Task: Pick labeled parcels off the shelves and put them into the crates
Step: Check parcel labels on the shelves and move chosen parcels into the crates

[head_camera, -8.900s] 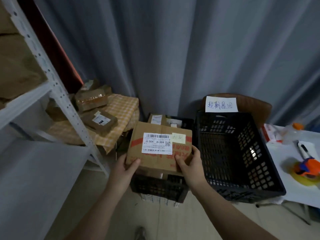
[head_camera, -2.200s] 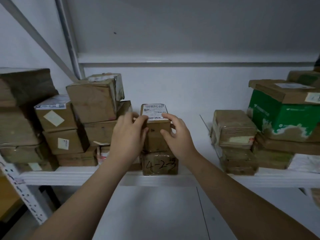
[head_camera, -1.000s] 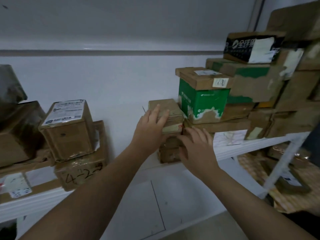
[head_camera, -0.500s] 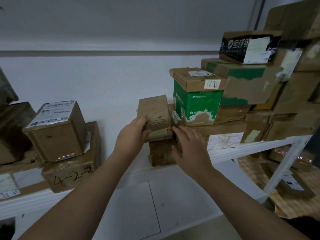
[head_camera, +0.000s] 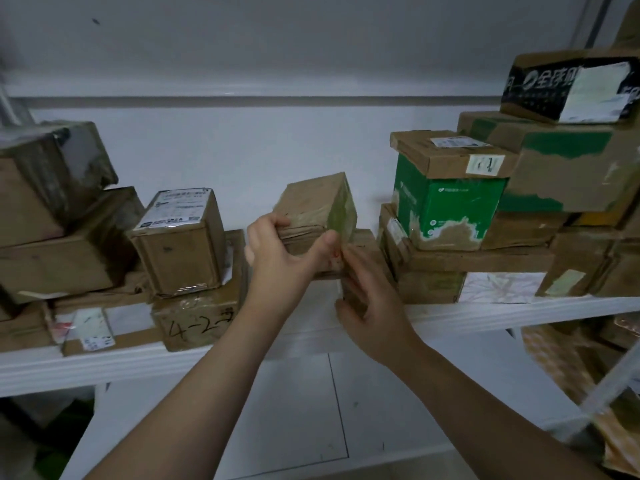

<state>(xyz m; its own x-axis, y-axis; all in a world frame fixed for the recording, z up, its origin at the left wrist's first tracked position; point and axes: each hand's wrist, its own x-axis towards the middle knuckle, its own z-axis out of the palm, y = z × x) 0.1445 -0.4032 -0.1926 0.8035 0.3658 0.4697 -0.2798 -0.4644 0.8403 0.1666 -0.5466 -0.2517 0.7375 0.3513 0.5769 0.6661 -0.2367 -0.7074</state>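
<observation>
Small brown taped cardboard parcel (head_camera: 317, 206) has come up off the stack and tilted. Left hand (head_camera: 280, 258) grips its near end, long axis pointing away. Right hand (head_camera: 370, 299) rests near-straight-fingered on the lower brown box (head_camera: 365, 239).

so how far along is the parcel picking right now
Done: nothing to judge here, no crate is in view. In hand: the left hand grips a small taped parcel, tilted up off the lower parcel, which the right hand touches. Left: carrying it to a crate, plus many parcels on the shelf, such as the green box.
</observation>
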